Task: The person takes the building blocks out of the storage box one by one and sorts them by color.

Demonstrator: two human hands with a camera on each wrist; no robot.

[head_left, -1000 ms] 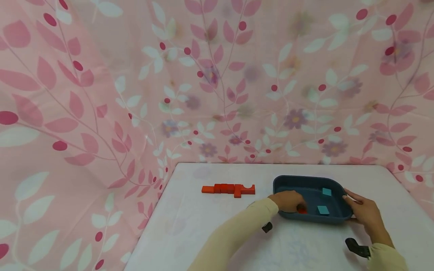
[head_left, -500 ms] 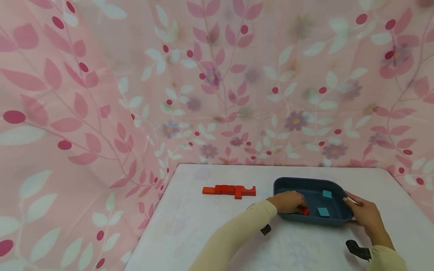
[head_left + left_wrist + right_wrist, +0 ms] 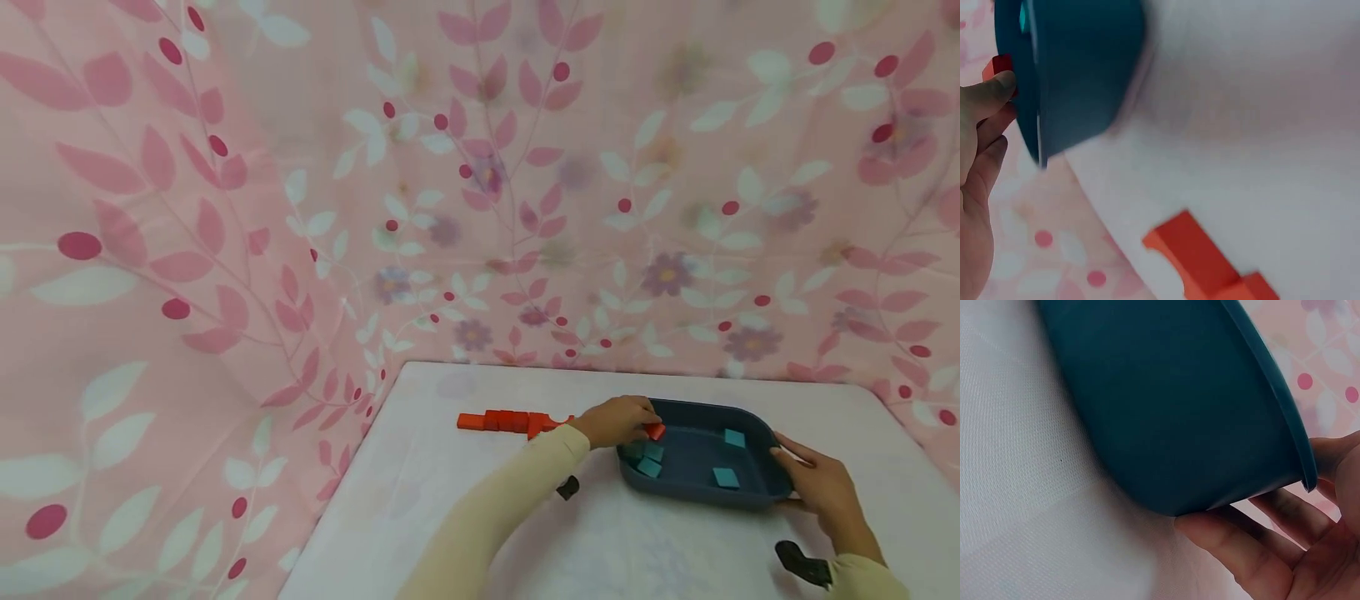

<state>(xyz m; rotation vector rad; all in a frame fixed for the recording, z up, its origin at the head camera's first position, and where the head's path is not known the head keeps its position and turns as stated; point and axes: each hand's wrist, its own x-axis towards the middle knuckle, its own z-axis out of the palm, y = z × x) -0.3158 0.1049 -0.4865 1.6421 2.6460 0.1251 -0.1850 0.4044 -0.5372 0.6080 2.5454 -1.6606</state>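
My left hand (image 3: 615, 421) pinches a small red block (image 3: 656, 431) between thumb and fingers, at the left end of a dark blue tray (image 3: 701, 495). The left wrist view has the same block (image 3: 999, 67) right by the tray's rim. Several teal blocks (image 3: 725, 477) lie inside the tray, two of them near the left hand. Gripping the tray's right end is my right hand (image 3: 821, 492), thumb at the rim; its fingers (image 3: 1235, 547) press under the outer wall in the right wrist view. Red blocks (image 3: 506, 421) form a line left of the tray, its right end partly behind the left wrist.
A white-covered table (image 3: 420, 500) carries everything. Pink floral cloth (image 3: 525, 208) hangs behind it and along the left side. Black wrist-worn pieces (image 3: 802, 564) jut out beside both wrists.
The left hand has lifted the red block from the tray's near left part up and left to the left rim, uncovering teal blocks there. The right hand keeps its hold on the tray.
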